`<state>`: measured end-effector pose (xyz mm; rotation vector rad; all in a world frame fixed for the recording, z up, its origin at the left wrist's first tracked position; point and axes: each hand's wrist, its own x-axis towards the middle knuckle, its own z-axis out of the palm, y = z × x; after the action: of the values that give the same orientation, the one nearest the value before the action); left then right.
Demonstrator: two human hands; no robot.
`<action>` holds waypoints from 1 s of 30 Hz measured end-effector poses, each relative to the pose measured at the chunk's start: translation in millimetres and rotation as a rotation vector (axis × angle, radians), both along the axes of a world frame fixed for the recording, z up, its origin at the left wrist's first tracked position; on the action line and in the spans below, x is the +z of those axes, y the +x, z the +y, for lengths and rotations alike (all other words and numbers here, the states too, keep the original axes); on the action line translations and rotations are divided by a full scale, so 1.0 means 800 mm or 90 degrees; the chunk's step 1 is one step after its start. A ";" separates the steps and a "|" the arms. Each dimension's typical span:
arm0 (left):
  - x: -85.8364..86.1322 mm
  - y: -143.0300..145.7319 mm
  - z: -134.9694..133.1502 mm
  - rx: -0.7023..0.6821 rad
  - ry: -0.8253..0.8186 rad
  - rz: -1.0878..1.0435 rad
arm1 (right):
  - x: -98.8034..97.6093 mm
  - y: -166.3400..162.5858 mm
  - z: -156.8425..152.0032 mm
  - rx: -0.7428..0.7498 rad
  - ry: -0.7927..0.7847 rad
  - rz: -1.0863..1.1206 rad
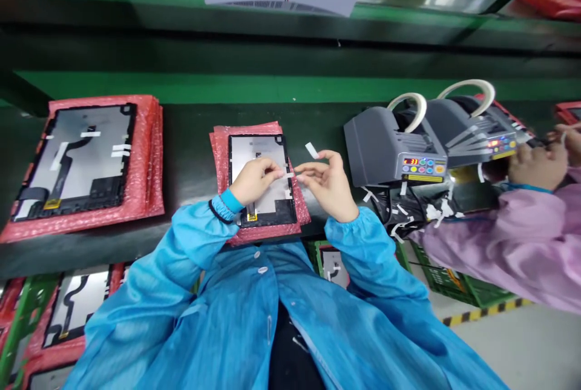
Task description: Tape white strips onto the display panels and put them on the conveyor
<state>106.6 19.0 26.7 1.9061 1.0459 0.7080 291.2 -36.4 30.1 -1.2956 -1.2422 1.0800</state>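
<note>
A tablet back panel (261, 154) lies on a pink bubble-wrap sheet (220, 148) in front of me on the dark belt. My left hand (254, 179) rests over the panel, fingers pinched on one end of a short white tape strip (289, 175). My right hand (327, 181) pinches the strip's other end just right of the panel. A second white tape piece (311, 149) sticks up from a right fingertip.
A second panel (75, 160) lies on stacked pink bubble wrap (149, 154) at left. Two grey tape dispensers (393, 148) stand at right, cut strips hanging below. A co-worker's hands (538, 163) in a pink sleeve work beyond them. More panels sit on the lower shelf (72, 305).
</note>
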 end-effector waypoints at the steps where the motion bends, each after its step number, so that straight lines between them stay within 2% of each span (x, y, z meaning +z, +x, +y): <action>1: -0.001 0.001 0.002 0.006 -0.019 0.000 | -0.002 0.002 0.002 -0.011 -0.006 0.011; 5: -0.004 0.005 0.008 0.007 -0.062 -0.003 | -0.007 0.005 0.011 0.007 -0.018 0.028; 11: -0.004 0.010 0.015 -0.003 -0.063 0.052 | -0.015 0.002 0.023 0.028 -0.051 0.017; 16: -0.007 0.021 0.020 -0.013 -0.074 0.230 | -0.039 0.006 0.031 -0.006 -0.092 -0.010; 22: -0.003 0.036 0.019 -0.014 -0.013 0.446 | -0.063 0.012 0.037 -0.042 -0.151 -0.060; 25: -0.003 0.036 0.020 -0.030 -0.014 0.461 | -0.063 0.014 0.037 -0.037 -0.146 -0.057; 30: -0.010 0.028 0.026 -0.052 -0.001 0.391 | -0.056 0.012 0.035 -0.014 -0.116 -0.026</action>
<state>129.4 39.6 18.9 2.2083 1.3170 0.0591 301.0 -8.6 -14.5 -1.4715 -1.1775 1.1775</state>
